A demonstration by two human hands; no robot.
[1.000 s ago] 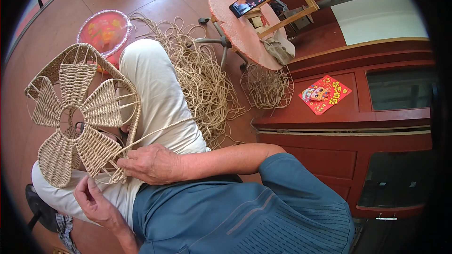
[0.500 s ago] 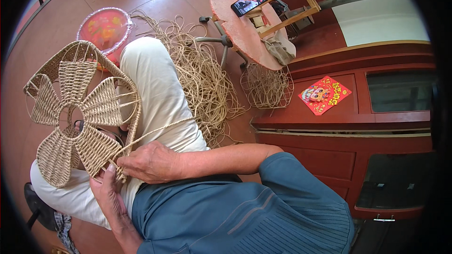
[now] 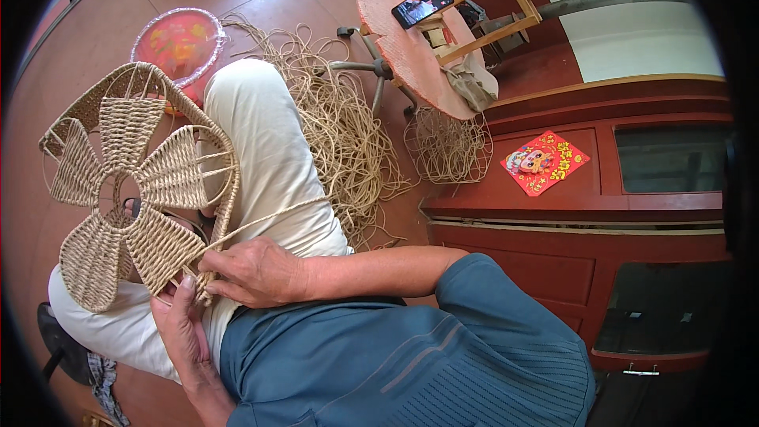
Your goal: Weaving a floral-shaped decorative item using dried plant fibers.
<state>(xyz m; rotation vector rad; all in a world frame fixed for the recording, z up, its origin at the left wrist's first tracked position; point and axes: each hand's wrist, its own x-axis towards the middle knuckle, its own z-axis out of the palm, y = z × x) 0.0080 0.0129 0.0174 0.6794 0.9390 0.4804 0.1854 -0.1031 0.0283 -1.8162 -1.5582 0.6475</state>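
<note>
A woven basket (image 3: pixel 162 249) with flower-petal panels around a round opening rests on my lap. My left hand (image 3: pixel 180 318) grips its lower edge, thumb on top, fingers mostly hidden underneath. Close beside it, my right hand (image 3: pixel 257 273) is closed at the same edge, with fingertips pinched where a cord (image 3: pixel 273 213) meets the weave. This cord stretches from my fingers up across my white trouser leg. What exactly sits between the right fingertips is partly covered by the hand.
A heap of loose tan cord (image 3: pixel 340 134) spreads on the floor beyond my knee. A red basin (image 3: pixel 180 46) stands behind the basket. Farther right are a pink-topped stool (image 3: pixel 395 47) carrying a phone (image 3: pixel 423 5), a wire basket (image 3: pixel 449 146) and a red cabinet (image 3: pixel 545 269).
My right fingers have shifted slightly at the basket edge, the index finger lifting a little. The left hand keeps its hold, and the whole view has tilted slightly.
</note>
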